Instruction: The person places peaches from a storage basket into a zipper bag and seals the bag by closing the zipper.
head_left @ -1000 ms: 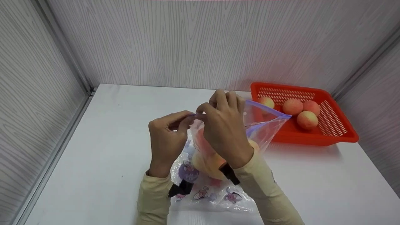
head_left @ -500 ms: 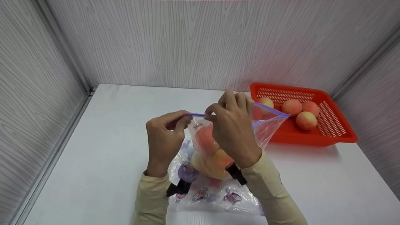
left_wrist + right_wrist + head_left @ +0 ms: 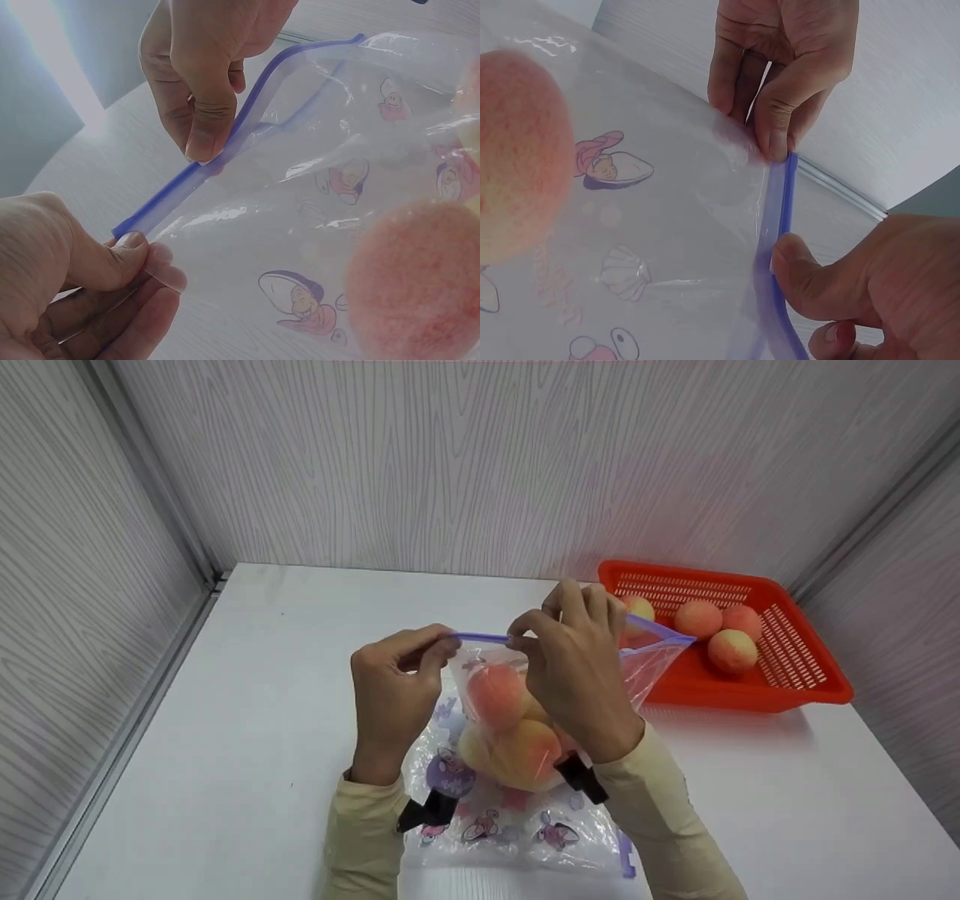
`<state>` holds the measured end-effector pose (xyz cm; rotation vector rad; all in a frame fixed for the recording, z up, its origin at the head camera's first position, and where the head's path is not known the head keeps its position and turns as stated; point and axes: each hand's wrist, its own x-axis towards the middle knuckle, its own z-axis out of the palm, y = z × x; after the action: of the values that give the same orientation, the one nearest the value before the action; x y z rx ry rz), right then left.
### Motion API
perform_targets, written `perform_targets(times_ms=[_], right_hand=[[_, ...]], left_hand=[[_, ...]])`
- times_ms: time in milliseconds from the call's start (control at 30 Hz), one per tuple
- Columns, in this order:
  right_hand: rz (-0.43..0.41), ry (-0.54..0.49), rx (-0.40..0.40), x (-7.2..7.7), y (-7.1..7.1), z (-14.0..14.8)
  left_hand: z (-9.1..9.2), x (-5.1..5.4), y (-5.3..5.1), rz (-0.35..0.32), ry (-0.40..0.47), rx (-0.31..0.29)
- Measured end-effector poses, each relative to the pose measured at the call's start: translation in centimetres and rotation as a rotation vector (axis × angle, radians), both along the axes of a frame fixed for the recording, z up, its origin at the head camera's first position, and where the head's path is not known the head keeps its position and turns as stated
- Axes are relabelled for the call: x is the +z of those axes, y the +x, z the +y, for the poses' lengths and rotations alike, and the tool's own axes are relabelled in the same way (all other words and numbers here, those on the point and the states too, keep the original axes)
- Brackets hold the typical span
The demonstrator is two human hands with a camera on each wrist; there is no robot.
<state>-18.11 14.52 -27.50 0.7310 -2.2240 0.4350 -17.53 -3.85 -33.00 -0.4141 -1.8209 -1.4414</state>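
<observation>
A clear zip-lock bag (image 3: 480,667) with cartoon prints holds several peaches (image 3: 496,696). My left hand (image 3: 397,690) pinches the left end of its purple zip strip (image 3: 161,199) between thumb and fingers. Farther right along the same strip, my right hand (image 3: 581,682) pinches it with thumb and index finger. Between the two hands the strip runs straight, its edges together. To the right of my right hand the bag mouth gapes in a V. In the right wrist view, the right thumb (image 3: 799,270) presses on the strip.
An orange-red plastic basket (image 3: 750,694) with several peaches (image 3: 733,651) stands at the back right of the white table (image 3: 247,720). Printed clear plastic (image 3: 517,847) lies flat under the bag, with a purple strip (image 3: 627,855) at its right edge. Panels enclose the table.
My right hand has slid rightward along the zip strip, away from the left hand. The closed stretch between them is longer and the gaping part shorter. The left hand has barely moved.
</observation>
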Motion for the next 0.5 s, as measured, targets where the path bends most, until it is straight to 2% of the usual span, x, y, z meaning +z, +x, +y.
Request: perform_targets(times_ms=[500], right_hand=[[-0.023, -0.012, -0.016, 0.0, -0.2, 1.9]], left_hand=[[-0.4, -0.2, -0.1, -0.008, -0.019, 0.022]])
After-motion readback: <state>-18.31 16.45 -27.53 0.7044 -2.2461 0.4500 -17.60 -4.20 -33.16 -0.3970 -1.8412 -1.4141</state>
